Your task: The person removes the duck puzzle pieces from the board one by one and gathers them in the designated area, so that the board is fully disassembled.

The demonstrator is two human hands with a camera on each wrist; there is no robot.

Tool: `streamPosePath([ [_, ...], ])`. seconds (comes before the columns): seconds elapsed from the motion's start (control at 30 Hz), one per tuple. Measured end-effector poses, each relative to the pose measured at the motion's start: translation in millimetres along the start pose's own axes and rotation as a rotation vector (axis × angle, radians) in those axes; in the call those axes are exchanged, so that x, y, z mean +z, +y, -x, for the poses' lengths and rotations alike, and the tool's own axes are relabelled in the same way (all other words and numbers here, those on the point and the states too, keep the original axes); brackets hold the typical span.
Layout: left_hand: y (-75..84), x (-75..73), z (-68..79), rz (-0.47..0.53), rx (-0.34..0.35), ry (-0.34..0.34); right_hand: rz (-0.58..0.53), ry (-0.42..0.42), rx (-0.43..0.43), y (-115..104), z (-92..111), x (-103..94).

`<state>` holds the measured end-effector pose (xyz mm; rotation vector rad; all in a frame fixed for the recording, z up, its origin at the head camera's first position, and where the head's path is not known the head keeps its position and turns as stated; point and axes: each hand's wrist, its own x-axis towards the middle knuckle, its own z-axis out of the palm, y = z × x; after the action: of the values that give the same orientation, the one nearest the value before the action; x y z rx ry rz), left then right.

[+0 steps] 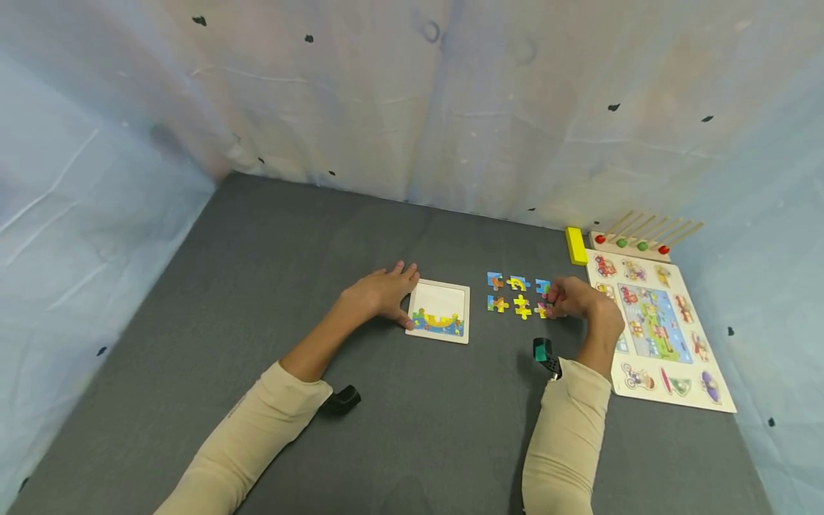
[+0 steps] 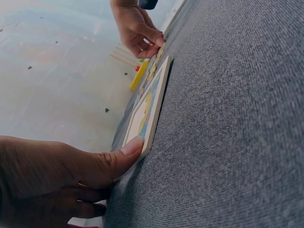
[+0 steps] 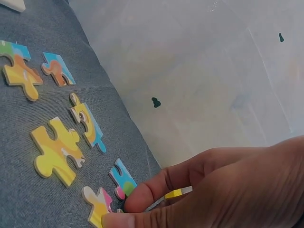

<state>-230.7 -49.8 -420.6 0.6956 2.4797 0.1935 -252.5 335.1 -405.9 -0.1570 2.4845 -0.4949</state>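
Observation:
My left hand (image 1: 380,293) lies at the left side of a square wooden puzzle tray (image 1: 466,315), fingers spread. Its thumb (image 2: 130,146) presses the tray's near corner in the left wrist view. Joined pieces with a yellow and blue picture (image 1: 438,322) fill the tray's lower part; bare wood shows above. To the right, my right hand (image 1: 573,297) pinches a yellow-and-pink jigsaw piece (image 3: 97,202) between thumb and forefinger, low over the table. A blue-and-green piece (image 3: 124,179) lies right by the forefinger. Several other loose pieces (image 1: 521,306) lie in two rows between tray and hand.
At the right lies a large wooden picture board (image 1: 676,393) with vehicle shapes. Behind it stand a yellow block (image 1: 576,247) and a wooden peg stand (image 1: 631,247) with red and green beads. Pale sheeting (image 1: 386,107) rises along the grey table's (image 1: 418,429) back and sides.

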Motion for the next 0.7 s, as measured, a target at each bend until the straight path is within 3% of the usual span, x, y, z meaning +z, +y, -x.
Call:
streamPosePath([
  [0.43,-1.4,-0.7,2.7,0.001,0.016,0.005,0.04,0.037,0.01,-16,17,-6.4],
  [0.7,-2.1,-1.1,4.2,0.013,0.021,0.004,0.037,0.052,-0.13,-45,25,-10.0],
])
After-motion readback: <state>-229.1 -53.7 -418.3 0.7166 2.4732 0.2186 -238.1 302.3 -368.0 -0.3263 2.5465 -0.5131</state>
